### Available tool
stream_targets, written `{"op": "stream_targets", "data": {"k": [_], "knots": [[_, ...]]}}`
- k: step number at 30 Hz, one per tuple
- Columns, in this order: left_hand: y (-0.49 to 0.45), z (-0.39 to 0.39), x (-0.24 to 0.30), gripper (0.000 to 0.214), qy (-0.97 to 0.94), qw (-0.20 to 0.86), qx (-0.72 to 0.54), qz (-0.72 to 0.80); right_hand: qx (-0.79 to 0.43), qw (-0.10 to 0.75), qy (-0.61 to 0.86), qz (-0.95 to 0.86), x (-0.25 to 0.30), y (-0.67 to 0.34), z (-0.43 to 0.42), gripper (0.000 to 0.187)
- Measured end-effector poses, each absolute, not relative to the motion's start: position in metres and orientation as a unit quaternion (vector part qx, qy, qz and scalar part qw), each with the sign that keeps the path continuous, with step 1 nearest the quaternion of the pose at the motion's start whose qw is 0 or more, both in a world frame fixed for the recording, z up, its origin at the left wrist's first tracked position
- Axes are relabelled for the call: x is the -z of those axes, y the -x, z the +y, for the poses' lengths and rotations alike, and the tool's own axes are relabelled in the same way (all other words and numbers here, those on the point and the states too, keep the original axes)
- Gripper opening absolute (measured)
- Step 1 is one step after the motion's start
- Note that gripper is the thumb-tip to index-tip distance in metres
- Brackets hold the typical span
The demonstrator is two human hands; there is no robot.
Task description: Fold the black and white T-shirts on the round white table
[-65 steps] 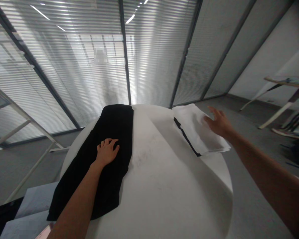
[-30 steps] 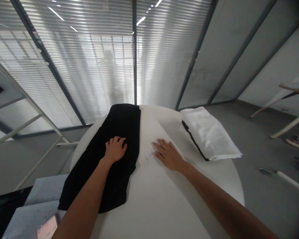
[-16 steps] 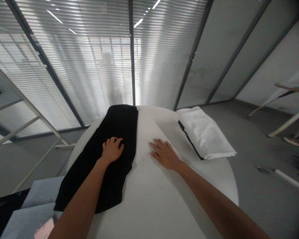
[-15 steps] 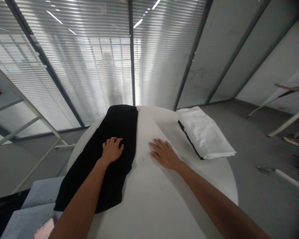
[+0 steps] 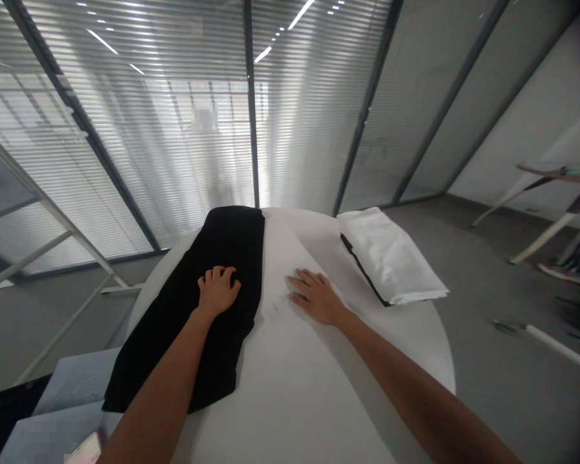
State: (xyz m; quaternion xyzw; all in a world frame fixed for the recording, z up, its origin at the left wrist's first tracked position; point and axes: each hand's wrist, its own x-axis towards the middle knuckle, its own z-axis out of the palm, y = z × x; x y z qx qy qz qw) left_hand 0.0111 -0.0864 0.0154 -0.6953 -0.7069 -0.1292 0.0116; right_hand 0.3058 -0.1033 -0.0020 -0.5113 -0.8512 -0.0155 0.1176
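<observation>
A round white table [image 5: 309,380] fills the middle of the view. A long black cloth [image 5: 193,322] lies along its left side, hanging over the near edge. My left hand [image 5: 216,291] rests on that cloth, fingers bent and slightly apart, holding nothing. My right hand [image 5: 314,295] lies flat on the bare tabletop just right of the cloth, fingers stretched out. A folded white cloth [image 5: 391,254] with a black layer showing under its left edge sits at the far right of the table, apart from both hands.
Glass partitions with blinds [image 5: 183,116] stand behind the table. A white metal frame [image 5: 53,225] is at the left. A grey seat [image 5: 72,393] sits below the table's left edge. A desk [image 5: 551,193] stands on the grey floor at the right.
My right hand left the white cloth and came down flat on the tabletop beside the black cloth. Over the last second both hands have stayed put; only the view shifted slightly.
</observation>
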Motion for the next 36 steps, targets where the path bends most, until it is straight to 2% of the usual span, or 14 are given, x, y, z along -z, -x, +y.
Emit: {"op": "stream_targets", "data": {"k": [12,26,36], "knots": [[-0.013,-0.087,-0.020,0.042,0.689,0.000,0.121,-0.714,0.028,0.122,0.518,-0.846,0.001,-0.305,-0.103,0.050],[-0.033,-0.101,-0.017,0.042,0.660,0.035,0.141,-0.737,0.026,0.127,0.523,-0.842,0.001,-0.304,-0.105,0.051],[-0.070,-0.157,-0.014,0.048,0.659,-0.001,0.138,-0.740,0.028,0.113,0.526,-0.842,0.003,-0.303,-0.104,0.054]]}}
